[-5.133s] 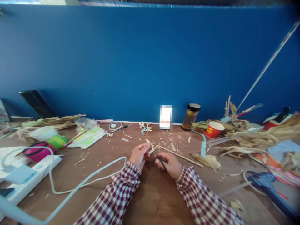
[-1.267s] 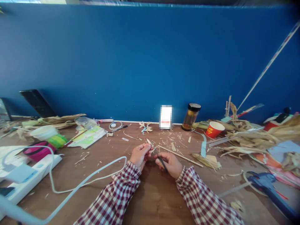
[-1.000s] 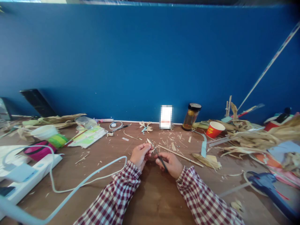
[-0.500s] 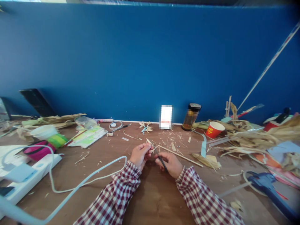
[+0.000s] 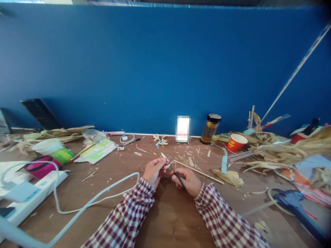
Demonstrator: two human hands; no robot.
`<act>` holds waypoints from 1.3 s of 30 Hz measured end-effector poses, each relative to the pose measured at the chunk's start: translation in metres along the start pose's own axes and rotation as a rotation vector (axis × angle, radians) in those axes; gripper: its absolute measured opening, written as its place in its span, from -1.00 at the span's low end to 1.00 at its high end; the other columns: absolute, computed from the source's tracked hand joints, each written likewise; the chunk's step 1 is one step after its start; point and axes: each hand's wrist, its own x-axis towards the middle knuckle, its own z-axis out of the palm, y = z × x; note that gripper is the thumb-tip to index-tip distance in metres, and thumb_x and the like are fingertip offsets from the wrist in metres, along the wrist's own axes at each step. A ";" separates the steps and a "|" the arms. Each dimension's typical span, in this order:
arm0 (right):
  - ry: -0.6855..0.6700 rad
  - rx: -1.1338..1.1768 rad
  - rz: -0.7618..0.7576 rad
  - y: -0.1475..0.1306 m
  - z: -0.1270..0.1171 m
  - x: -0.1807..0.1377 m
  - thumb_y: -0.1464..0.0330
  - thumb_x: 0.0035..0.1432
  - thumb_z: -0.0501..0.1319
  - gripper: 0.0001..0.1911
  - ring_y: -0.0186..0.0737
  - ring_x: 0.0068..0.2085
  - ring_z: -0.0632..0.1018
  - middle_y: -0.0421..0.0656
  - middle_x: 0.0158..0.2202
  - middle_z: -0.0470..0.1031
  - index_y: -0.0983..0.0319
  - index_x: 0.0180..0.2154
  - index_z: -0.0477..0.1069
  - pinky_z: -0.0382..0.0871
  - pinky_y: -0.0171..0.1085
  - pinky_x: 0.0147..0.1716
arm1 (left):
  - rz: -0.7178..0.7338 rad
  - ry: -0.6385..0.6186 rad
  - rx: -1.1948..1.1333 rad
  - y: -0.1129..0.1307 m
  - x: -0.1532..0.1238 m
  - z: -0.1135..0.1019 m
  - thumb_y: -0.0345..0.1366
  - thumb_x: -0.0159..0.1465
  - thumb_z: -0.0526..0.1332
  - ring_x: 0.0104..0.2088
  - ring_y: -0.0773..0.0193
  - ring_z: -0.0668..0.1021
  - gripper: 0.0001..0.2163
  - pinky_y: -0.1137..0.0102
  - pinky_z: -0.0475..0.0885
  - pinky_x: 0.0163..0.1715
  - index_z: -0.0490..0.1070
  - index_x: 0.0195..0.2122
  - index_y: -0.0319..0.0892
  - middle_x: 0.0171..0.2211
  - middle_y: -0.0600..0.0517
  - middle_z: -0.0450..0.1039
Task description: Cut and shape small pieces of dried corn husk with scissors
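Pinched between the thumb and fingers of my left hand [image 5: 154,171] is a small pale piece of corn husk [image 5: 163,156], its pointed tip sticking up. My right hand [image 5: 190,179] is closed around dark scissors [image 5: 180,179], whose blades point up and left, right by the husk piece. The two hands are close together just above the brown table [image 5: 176,220]. Beyond them lie scattered pale scraps [image 5: 190,161] and a thin wooden stick [image 5: 199,171]. A small husk figure with a light blue tie [image 5: 160,141] rests near the blue wall.
To the right are a hot glue gun [image 5: 292,199], a red paper cup [image 5: 237,143], a dark-lidded bottle [image 5: 210,130] and heaps of dried husks [image 5: 276,151]. A white power strip [image 5: 49,193] and a looping white cable [image 5: 103,188] occupy the left.
The scissors have shifted slightly in my right hand, and their handle and blade angle look a little different. My left hand stays in place with the husk piece.
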 end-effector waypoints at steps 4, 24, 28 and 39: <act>0.004 0.002 -0.006 0.001 0.000 0.000 0.16 0.00 0.21 -0.68 -0.43 -0.61 0.33 -0.29 -0.61 0.30 0.25 -0.27 0.39 0.25 -0.40 -0.60 | 0.000 -0.002 -0.013 0.000 0.000 0.000 -0.31 -0.05 0.34 -0.66 0.54 0.34 -0.84 0.63 0.26 -0.69 0.45 -0.49 -0.30 -0.58 0.07 0.42; 0.020 -0.057 -0.017 0.003 0.000 0.000 0.15 0.01 0.20 -0.69 -0.41 -0.62 0.34 -0.29 -0.63 0.30 0.24 -0.28 0.40 0.25 -0.39 -0.61 | -0.014 0.005 -0.021 0.002 -0.002 0.001 -0.36 -0.01 0.31 -0.66 0.54 0.34 -0.90 0.64 0.27 -0.69 0.45 -0.51 -0.30 -0.58 0.08 0.41; 0.044 -0.065 0.016 0.002 0.001 0.001 0.17 -0.01 0.20 -0.69 -0.41 -0.63 0.35 -0.29 -0.65 0.32 0.26 -0.28 0.39 0.26 -0.41 -0.63 | -0.019 0.004 -0.025 0.003 -0.003 0.001 -0.34 -0.01 0.31 -0.65 0.54 0.35 -0.89 0.65 0.30 -0.67 0.45 -0.52 -0.30 -0.59 0.08 0.41; 0.132 0.043 0.009 -0.012 0.002 -0.001 0.12 -0.05 0.21 -0.59 -0.43 -0.63 0.34 -0.31 -0.66 0.31 0.30 -0.25 0.36 0.27 -0.39 -0.61 | 0.243 0.170 0.509 0.011 0.013 -0.021 -0.31 -0.03 0.28 -0.63 0.39 0.41 -0.89 0.50 0.32 -0.60 0.40 -0.54 -0.23 -0.63 0.05 0.42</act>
